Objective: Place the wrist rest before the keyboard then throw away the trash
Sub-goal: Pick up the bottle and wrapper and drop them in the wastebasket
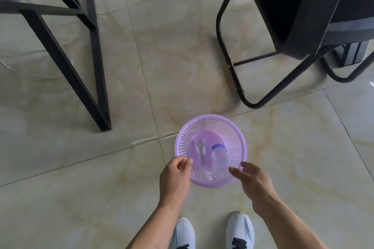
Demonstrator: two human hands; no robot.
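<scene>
**Dropping the trash into the purple basket**

Standing over the bin, the person has two white shoes [212, 232] at the bottom edge of the view, toes toward the basket. Just beyond them both hands hang above the near rim of the purple basket [235, 134]. The left hand [175, 178] is loosely curled, thumb and forefinger close together at the rim's left side, and seems to hold nothing. The right hand [251, 180] is spread, fingers pointing left over the rim, empty.

Inside lies a clear plastic bottle [219, 162], its long axis running away from the person with the blue cap [218, 146] at the far end; its base sits nearest the right hand. Beside it, to the left, is a blurred scrap of clear wrapper [200, 150]. The trash looks already released, so the next move is likely withdrawal.

Farther off stand black table legs [60, 46] at left and a black chair [299, 26] at right. Neither wrist rest nor keyboard is in view.
</scene>
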